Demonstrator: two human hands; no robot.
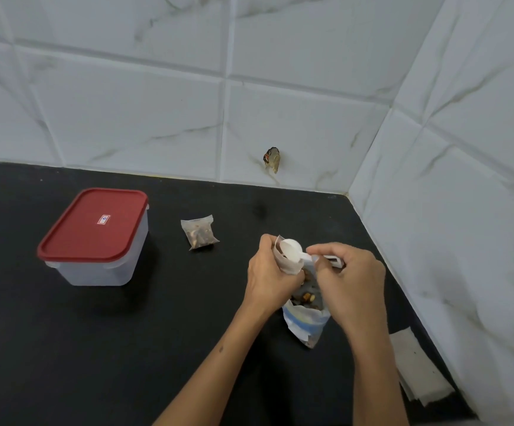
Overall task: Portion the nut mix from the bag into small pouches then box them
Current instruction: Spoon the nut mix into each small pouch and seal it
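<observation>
left hand (269,273) grips a small pouch (286,259) over the open nut bag (306,321); right hand (352,276) pinches a white scoop (292,250) tipped into it.

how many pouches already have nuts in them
2. One filled pouch lies on the black counter between the red-lidded box and the hands. The left hand holds a second pouch, being filled. The closed box could hide more.
</observation>
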